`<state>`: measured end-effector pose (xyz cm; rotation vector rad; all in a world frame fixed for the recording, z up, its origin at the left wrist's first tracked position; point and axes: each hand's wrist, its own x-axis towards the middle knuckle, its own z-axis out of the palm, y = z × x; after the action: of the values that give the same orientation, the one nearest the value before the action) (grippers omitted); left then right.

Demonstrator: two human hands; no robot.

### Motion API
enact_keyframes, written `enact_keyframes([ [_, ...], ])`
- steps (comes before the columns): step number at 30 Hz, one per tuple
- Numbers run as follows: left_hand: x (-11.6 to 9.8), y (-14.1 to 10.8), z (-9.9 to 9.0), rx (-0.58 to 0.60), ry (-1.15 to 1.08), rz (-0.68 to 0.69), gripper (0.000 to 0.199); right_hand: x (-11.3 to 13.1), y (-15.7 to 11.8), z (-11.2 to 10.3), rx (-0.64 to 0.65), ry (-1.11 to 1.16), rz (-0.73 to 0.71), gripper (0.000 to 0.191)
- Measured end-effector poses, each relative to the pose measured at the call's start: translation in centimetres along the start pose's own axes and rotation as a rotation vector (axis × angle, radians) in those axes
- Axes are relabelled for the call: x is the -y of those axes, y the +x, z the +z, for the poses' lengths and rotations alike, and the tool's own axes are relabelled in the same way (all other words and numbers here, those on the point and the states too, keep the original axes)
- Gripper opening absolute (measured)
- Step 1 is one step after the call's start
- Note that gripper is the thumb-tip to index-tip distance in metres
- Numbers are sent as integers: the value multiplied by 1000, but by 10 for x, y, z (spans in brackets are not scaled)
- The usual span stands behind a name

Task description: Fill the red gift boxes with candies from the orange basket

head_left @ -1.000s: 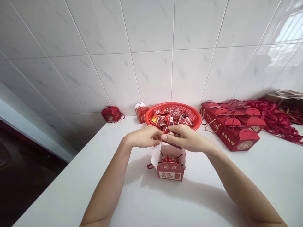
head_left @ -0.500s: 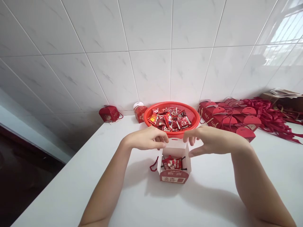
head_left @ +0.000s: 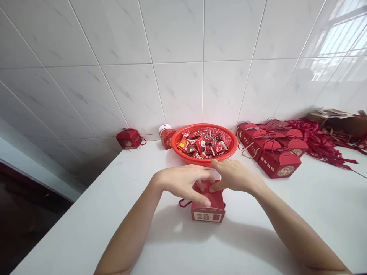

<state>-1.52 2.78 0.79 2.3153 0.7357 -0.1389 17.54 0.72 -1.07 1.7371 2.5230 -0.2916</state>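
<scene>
A small red gift box [head_left: 208, 215] stands on the white table in front of me, a pale panel with characters on its near face. Its side flaps are folded inward, so its contents are hidden. My left hand [head_left: 186, 185] grips the box from the left, thumb at the near flap and fingertips on the red top. From the right, my right hand [head_left: 233, 177] holds it, thumb on the top and index finger by the white back flap [head_left: 213, 173]. A dark red cord [head_left: 185, 203] loops out at the box's left side.
Behind the box sits a red plastic basket [head_left: 233, 147] of wrapped sweets [head_left: 200, 145]. Several closed red boxes [head_left: 279, 164] stand right, beside red ribbons [head_left: 315, 141]. Near the tiled wall at left are another red box [head_left: 129, 138] and a white-topped one [head_left: 166, 136].
The box was open, showing red-wrapped sweets inside; its side flaps are now folded over them. Both hands have come down and inward onto the box. The view has shifted slightly.
</scene>
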Motion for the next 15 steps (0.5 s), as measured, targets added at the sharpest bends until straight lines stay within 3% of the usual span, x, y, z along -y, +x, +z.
enact_keyframes([
  [4,1,-4,0,-27,-4,-45,54,1,0,5,8,5,-9,44],
  [10,-3,-8,7,-251,131,-256,82,-11,3,5,28,39,-104,45],
  [15,-2,1,9,-186,179,-313,56,-40,-1,-7,164,43,-121,41],
])
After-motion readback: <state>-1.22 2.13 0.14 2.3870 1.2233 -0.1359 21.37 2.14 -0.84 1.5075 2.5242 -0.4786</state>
